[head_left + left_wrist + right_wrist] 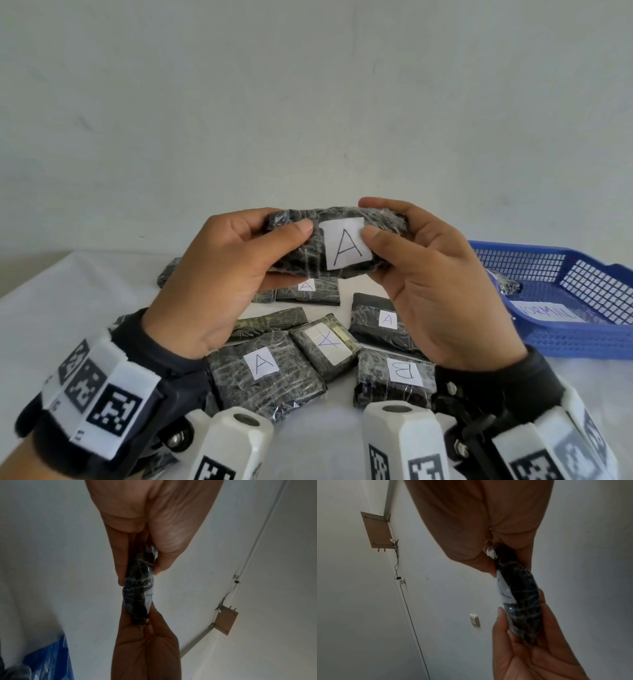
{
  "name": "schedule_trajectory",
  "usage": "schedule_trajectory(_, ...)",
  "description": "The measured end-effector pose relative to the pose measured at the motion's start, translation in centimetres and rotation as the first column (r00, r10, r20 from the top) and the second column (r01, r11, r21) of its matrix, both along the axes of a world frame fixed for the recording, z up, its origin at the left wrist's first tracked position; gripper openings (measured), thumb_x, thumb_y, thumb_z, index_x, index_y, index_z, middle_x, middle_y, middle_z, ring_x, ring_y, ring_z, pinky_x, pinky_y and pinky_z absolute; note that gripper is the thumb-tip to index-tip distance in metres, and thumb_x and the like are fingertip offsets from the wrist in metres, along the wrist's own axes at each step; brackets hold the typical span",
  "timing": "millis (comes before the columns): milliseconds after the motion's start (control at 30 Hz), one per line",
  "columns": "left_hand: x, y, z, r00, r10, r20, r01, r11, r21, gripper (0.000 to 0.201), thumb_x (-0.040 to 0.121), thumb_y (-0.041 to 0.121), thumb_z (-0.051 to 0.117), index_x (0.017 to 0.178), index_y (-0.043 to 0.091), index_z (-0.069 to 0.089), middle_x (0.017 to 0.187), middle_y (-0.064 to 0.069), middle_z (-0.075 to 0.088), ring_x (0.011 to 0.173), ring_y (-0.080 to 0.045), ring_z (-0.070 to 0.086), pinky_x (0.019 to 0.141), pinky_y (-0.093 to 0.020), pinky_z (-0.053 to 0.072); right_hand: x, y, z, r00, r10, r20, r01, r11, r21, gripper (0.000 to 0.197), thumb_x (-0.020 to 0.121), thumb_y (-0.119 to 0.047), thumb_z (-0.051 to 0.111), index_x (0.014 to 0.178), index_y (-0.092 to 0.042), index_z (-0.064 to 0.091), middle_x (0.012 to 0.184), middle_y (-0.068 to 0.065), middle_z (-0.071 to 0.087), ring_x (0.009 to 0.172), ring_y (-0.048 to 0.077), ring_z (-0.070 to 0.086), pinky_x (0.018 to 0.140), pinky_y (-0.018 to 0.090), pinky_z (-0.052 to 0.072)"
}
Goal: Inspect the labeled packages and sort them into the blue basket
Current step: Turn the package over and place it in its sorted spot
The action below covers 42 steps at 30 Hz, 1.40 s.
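From the head camera, both hands held one black wrapped package up above the tabletop, its white label marked "A" facing the camera. The left hand gripped the package's left end, thumb on the front and fingers curled behind; the right hand gripped the right end the same way, its thumb touching the label's edge. Below them a cluster of wrapped packages lay near the tabletop's near edge, among them one labelled "A" and one labelled "B". The blue basket sat toward the right edge, with a paper reading "NORMAL" and a dark package inside.

In the left wrist view, the left hand pinched the package edge-on, and the right hand clasped its far end.

In the right wrist view, the right hand clamped one end of the package, and the left hand wrapped the other.
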<state>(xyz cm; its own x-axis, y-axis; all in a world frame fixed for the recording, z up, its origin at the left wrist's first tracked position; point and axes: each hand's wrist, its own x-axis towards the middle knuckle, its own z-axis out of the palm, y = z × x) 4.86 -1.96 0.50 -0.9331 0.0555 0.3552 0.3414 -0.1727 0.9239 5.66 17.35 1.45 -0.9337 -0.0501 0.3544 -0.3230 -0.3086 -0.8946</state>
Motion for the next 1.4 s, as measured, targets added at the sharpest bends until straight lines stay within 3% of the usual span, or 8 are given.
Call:
schedule_trajectory(100, 0.2, 0.1, -0.1, 0.999, -0.031, -0.008, 0.030, 0.997, -0.067, 0.036, 0.073, 0.029, 0.077, 0.103, 0.009, 0.078, 0.099, -0.009, 0.081, 0.092, -0.022, 0.078, 0.077, -0.034, 0.066, -0.1, -0.2, -0.1, 0.999, -0.042, 0.005, 0.042, 0.999, 0.013, 0.026, 0.095, 0.000, 0.068, 0.120, -0.011, 0.068, 0.097, 0.009, 0.076, 0.092, 0.026, 0.070, 0.105, 0.067, 0.050)
schedule_trajectory(200, 0.2, 0.5, -0.1, 1.000, -0.010, -0.022, 0.009, 0.999, -0.034, 0.029, 0.076, 0.023, 0.075, 0.101, 0.009, 0.077, 0.094, -0.007, 0.082, 0.085, -0.019, 0.079, 0.074, -0.033, 0.066, 0.1, -0.1, 0.0, 1.000, 0.011, -0.010, -0.011, 1.000, 0.026, 0.038, 0.092, 0.002, 0.070, 0.127, -0.012, 0.062, 0.092, 0.005, 0.078, 0.090, 0.020, 0.075, 0.093, 0.039, 0.061)
schedule_trajectory(333, 0.5, 0.8, -0.1, 0.999, 0.005, -0.046, -0.009, 0.997, -0.081, 0.032, 0.077, 0.033, 0.074, 0.100, 0.011, 0.077, 0.093, -0.003, 0.081, 0.087, -0.016, 0.078, 0.075, -0.032, 0.066, -0.1, -0.2, -0.2, 0.999, -0.041, -0.019, 0.043, 0.996, 0.074, 0.036, 0.089, 0.002, 0.072, 0.122, -0.010, 0.063, 0.088, 0.004, 0.079, 0.083, 0.017, 0.077, 0.077, 0.025, 0.060)
schedule_trajectory(667, 0.6, 1.0, -0.2, 0.997, 0.013, -0.073, -0.019, 0.996, -0.087, 0.029, 0.083, 0.029, 0.068, 0.105, 0.012, 0.077, 0.097, -0.005, 0.082, 0.091, -0.017, 0.079, 0.074, -0.030, 0.065, 0.0, -0.1, -0.1, 1.000, -0.023, -0.018, 0.023, 0.999, -0.024, 0.035, 0.087, 0.006, 0.072, 0.119, -0.005, 0.064, 0.085, 0.007, 0.079, 0.078, 0.019, 0.076, 0.074, 0.028, 0.063)
schedule_trajectory(800, 0.1, 0.7, -0.1, 1.000, -0.007, -0.005, 0.007, 1.000, -0.011, 0.032, 0.081, 0.027, 0.068, 0.105, 0.008, 0.077, 0.099, -0.008, 0.081, 0.092, -0.020, 0.078, 0.073, -0.030, 0.065, 0.0, -0.1, 0.0, 1.000, 0.023, 0.015, -0.022, 0.997, -0.075, 0.025, 0.101, 0.002, 0.055, 0.123, -0.005, 0.064, 0.095, 0.008, 0.077, 0.087, 0.016, 0.075, 0.091, 0.037, 0.063)
schedule_trajectory(933, 0.6, 0.8, 0.1, 0.997, -0.071, 0.004, 0.072, 0.997, -0.032, 0.038, 0.083, 0.032, 0.066, 0.110, 0.006, 0.075, 0.106, -0.006, 0.081, 0.100, -0.018, 0.078, 0.080, -0.030, 0.064, -0.4, 0.4, 0.2, 0.997, 0.058, 0.058, -0.047, 0.985, -0.168, 0.030, 0.104, 0.007, 0.044, 0.126, 0.002, 0.063, 0.098, 0.014, 0.076, 0.086, 0.019, 0.074, 0.083, 0.034, 0.065)
schedule_trajectory(1267, 0.2, 0.8, -0.1, 0.994, -0.093, 0.064, 0.087, 0.992, 0.091, 0.034, 0.080, 0.026, 0.067, 0.104, 0.003, 0.075, 0.102, -0.011, 0.081, 0.089, -0.015, 0.078, 0.073, -0.026, 0.064, -0.4, 0.9, 0.2, 0.989, 0.093, 0.119, -0.060, 0.964, -0.259, 0.033, 0.102, 0.011, 0.043, 0.130, 0.007, 0.060, 0.122, 0.031, 0.071, 0.100, 0.031, 0.075, 0.092, 0.043, 0.063)
schedule_trajectory(1400, 0.1, 1.1, -0.1, 0.995, -0.066, 0.072, 0.058, 0.992, 0.114, 0.030, 0.078, 0.019, 0.069, 0.103, 0.004, 0.076, 0.097, -0.010, 0.082, 0.082, -0.014, 0.079, 0.069, -0.024, 0.063, -0.2, 0.9, 0.3, 0.990, 0.090, 0.106, -0.066, 0.976, -0.206, 0.044, 0.089, 0.006, 0.060, 0.133, 0.006, 0.058, 0.127, 0.031, 0.068, 0.106, 0.033, 0.073, 0.101, 0.048, 0.058)
